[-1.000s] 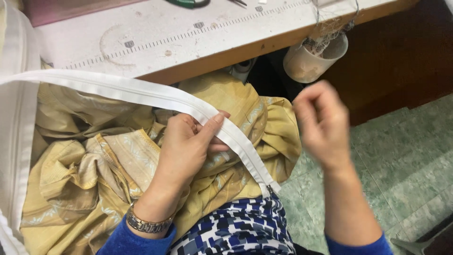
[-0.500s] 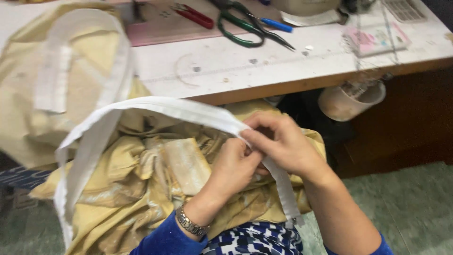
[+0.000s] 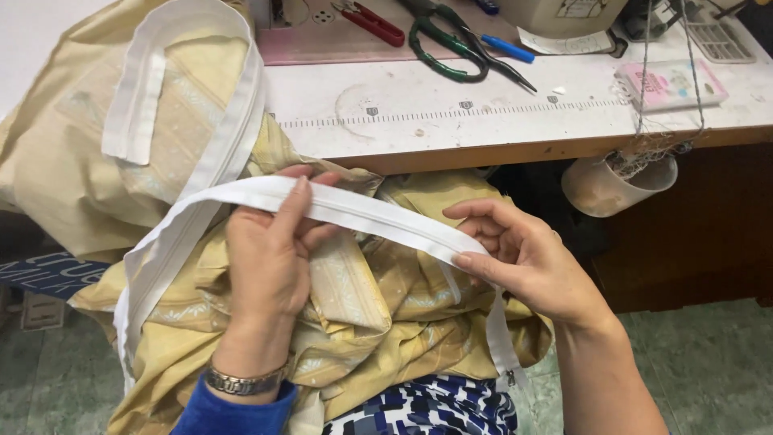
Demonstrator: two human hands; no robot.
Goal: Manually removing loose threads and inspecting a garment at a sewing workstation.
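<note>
My left hand (image 3: 270, 258) and right hand (image 3: 523, 258), fingers curled (half closed), both pinching the white tape (image 3: 362, 213) over yellow cloth (image 3: 378, 298).

This is a sewing workshop. A white wooden-edged worktop (image 3: 515, 121) carries a printed measuring scale (image 3: 451, 113), green-handled steel shears (image 3: 451, 44), red-handled snips (image 3: 374, 20) and the cream base of a sewing machine (image 3: 555, 12); yellow patterned fabric (image 3: 378, 314) with a long white zipper tape (image 3: 362, 213) fills the lap.

Bright, even light from above; soft shadow under the table (image 3: 483, 153) edge; sharp focus, no glare
</note>
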